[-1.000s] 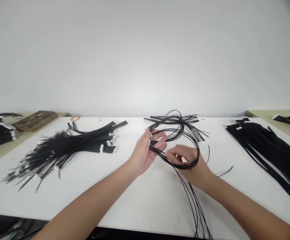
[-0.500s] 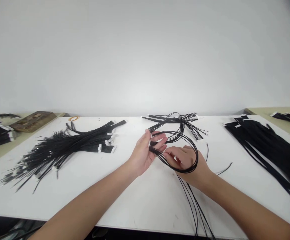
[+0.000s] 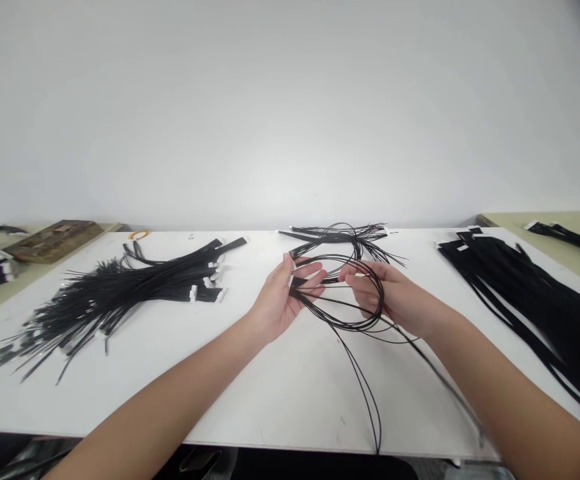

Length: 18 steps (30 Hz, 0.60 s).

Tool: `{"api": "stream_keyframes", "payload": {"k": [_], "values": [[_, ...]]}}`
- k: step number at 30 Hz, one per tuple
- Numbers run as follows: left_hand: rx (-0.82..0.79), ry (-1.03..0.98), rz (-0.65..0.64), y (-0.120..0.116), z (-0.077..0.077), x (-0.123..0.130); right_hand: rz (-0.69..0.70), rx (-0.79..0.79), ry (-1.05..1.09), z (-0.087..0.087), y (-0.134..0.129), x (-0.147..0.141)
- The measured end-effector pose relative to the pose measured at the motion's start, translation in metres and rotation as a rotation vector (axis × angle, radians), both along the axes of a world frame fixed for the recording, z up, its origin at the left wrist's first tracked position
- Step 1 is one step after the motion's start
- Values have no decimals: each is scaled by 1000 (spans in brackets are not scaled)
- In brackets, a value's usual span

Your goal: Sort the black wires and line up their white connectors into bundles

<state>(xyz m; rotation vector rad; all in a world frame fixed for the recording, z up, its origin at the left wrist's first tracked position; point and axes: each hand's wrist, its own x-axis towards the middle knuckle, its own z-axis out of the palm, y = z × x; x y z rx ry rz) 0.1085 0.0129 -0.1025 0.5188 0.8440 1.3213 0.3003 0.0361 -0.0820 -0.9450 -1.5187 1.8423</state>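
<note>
A bundle of thin black wires (image 3: pixel 337 327) is looped into a coil above the middle of the table. My left hand (image 3: pixel 283 293) grips the bundle at the coil's left side, thumb up and several fingers spread behind it. My right hand (image 3: pixel 395 293) is at the coil's right side, its fingers closed on wires of the same bundle. Loose wire ends trail down toward the table's front edge, and one thicker strand slants under my right forearm. Just beyond the hands lies a smaller group of black wires (image 3: pixel 330 235) with white connectors.
On the white table (image 3: pixel 270 400), a large heap of black cables (image 3: pixel 130 287) with white connectors lies left. A thick stack of black cables (image 3: pixel 535 307) covers the right side. A brown board (image 3: pixel 55 241) and an orange ring (image 3: pixel 139 235) sit at the back left.
My right hand has moved up and back from below the coil to its right side. The trailing wires have swung, one strand now slanting right. The view has shifted slightly.
</note>
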Motion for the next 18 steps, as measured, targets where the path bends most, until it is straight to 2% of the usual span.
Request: {"api": "stream_keyframes", "payload": {"k": [7, 18], "values": [[5, 0, 37, 5, 1, -3, 10, -139, 125, 11, 10, 16], [-3, 29, 75, 9, 8, -8, 80, -186, 212, 14, 12, 26]]}}
